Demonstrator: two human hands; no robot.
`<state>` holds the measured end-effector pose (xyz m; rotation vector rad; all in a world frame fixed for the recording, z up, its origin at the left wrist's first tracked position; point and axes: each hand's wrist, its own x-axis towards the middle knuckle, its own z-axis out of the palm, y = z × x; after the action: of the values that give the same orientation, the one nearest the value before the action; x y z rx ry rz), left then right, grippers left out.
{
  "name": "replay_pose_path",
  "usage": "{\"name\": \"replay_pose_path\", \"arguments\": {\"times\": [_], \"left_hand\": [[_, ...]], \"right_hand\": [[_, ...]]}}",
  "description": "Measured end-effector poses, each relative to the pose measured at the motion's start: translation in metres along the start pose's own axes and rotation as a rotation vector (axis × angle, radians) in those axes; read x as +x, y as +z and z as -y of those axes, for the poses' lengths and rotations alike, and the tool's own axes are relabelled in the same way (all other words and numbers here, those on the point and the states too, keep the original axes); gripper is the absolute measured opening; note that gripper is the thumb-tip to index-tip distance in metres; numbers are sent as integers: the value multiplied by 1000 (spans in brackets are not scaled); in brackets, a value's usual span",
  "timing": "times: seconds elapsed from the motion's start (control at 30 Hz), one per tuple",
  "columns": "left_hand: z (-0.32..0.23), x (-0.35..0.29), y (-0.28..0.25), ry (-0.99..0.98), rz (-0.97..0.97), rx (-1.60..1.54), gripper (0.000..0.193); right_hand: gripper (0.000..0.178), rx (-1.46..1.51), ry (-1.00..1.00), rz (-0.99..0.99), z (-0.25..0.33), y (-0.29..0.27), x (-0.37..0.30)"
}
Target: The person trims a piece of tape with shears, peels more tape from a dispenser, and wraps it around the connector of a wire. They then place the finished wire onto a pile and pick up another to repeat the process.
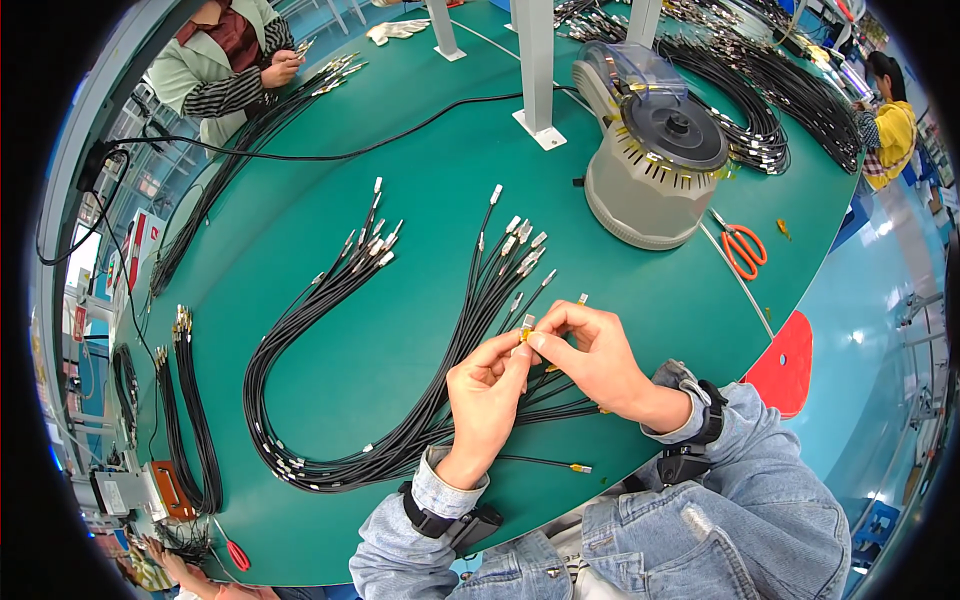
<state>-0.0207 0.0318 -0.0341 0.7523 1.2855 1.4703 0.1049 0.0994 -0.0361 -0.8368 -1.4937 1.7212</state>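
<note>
A boxy, shiny metal plug (528,321) with yellow tape (525,335) is pinched between clamped thumbs and fingers of the left hand (484,393) and right hand (602,360), both angled inward.

Left hand (485,395): thumb and finger pinched at a small metal-tipped cable connector (527,322)
Right hand (597,362): fingertips meeting the left's at amber tape (525,336) on that connector
Black cable bundle (256,400): curved in a U on the green tabletop (340,390), silver-ended
Tape dispenser (640,200): grey, round, black-topped, beyond the right hand
Scissors (742,250): orange-handled, beside the dispenser
Co-worker (225,65): upper left, hands near more cable ends
</note>
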Motion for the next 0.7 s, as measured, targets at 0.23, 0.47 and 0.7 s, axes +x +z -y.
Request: {"name": "replay_pose_path", "arguments": {"times": [0.23, 0.47, 0.7], "left_hand": [[-1, 0, 1, 37, -1, 6, 18], [-6, 1, 2, -3, 1, -32, 14], [-6, 2, 2, -27, -3, -87, 11]], "right_hand": [[10, -9, 3, 2, 1, 0, 0], [9, -5, -2, 2, 5, 1, -1], [9, -20, -14, 14, 8, 1, -3]]}}
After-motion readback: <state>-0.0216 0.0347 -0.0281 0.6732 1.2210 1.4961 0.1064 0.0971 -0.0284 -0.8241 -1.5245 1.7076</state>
